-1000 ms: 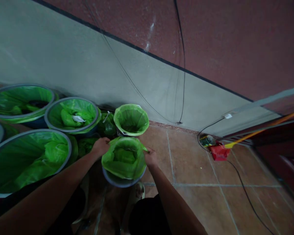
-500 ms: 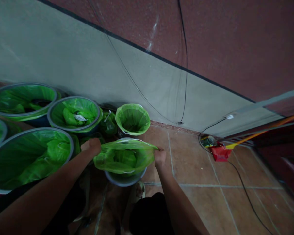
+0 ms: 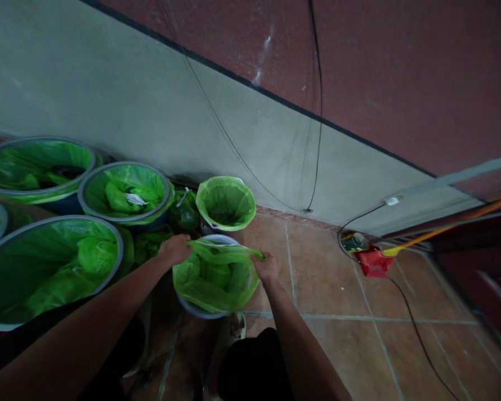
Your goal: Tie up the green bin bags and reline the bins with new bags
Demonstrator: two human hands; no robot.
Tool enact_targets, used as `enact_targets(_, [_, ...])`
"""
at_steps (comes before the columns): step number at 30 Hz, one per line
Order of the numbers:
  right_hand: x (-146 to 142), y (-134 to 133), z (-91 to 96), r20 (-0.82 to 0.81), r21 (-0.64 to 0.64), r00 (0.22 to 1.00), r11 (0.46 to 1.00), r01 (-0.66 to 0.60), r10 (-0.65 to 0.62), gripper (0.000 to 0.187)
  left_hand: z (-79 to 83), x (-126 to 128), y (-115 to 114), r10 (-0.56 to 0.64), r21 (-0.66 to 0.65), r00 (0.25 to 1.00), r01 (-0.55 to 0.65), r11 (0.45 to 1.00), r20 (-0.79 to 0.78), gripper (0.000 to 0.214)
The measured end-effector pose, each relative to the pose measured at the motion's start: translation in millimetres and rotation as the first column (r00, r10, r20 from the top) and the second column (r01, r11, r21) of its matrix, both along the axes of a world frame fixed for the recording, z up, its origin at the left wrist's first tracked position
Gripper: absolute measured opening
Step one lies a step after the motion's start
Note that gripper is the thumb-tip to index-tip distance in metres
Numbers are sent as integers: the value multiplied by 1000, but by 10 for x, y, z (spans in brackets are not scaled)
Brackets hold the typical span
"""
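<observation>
While the floor is looked down on from the head view, a thin, translucent green plastic bin liner (image 3: pixel 215 278) is seen stretched between two bare hands over a small round grey bucket (image 3: pixel 200 308) standing on brown floor tiles (image 3: pixel 329 278). The left hand (image 3: pixel 175 249) is clenched on the liner's left edge, and the right hand (image 3: pixel 267 266) is clenched on its right edge. The liner hangs partly inside the bucket, its front draped over the near rim, while the far rim is left bare.

Just behind stands a smaller bucket already lined in green (image 3: pixel 226 203). To the left, several wide grey-rimmed tubs lined with green plastic (image 3: pixel 50 267) are crowded together, the nearest close beside the left forearm. Further right, a red dustpan (image 3: pixel 373 262) and a black cable (image 3: pixel 417 328) lie on the tiles by the grey wall (image 3: pixel 108 111).

As a judgement, the thin film could be torn if it is pulled too tightly across the rim, or an edge could slip from one hand and drop into the bucket. The light bucket could also be tipped by an uneven pull.
</observation>
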State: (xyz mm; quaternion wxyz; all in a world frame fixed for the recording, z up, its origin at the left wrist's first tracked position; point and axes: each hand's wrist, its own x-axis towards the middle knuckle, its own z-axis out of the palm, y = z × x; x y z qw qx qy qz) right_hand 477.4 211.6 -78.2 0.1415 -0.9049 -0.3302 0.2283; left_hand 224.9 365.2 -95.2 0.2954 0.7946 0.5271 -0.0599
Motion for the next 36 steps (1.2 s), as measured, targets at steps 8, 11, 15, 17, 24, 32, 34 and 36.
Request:
enact_targets(8, [-255,24,153,356,132,911,954,-269,208,43,295,76,-81,-96,78,995,96,992,0,25])
enact_targets(11, [-395,92,121,300,216,862,851,-478,408,45,355,108,-177,-172,127,985,170,977,4,24])
enact_targets(15, [-541,178,-37,211,249,802,763,-597,558,56,360,110,-250,-263,143,965,258,955,17,23])
enact_targets(17, [-599,211,-124,176,266,776,730,-630,606,59,354,106,-257,-284,142,958,277,950,29,26])
enact_targets(24, [-747,379,-243,116,241,675,639,-731,729,67,401,137,-320,-352,137,934,341,930,66,31])
enact_targets(32, [-731,492,-307,95,-114,730,736,-668,677,25,474,60,-269,-360,74,926,369,926,-116,32])
enact_targets(34, [-688,500,-263,118,-155,751,759,-633,650,26,481,7,-233,-368,4,913,374,927,-178,28])
enact_targets(36, [-655,522,-190,141,-153,756,769,-621,639,27,482,-44,-209,-371,-65,903,365,929,-219,26])
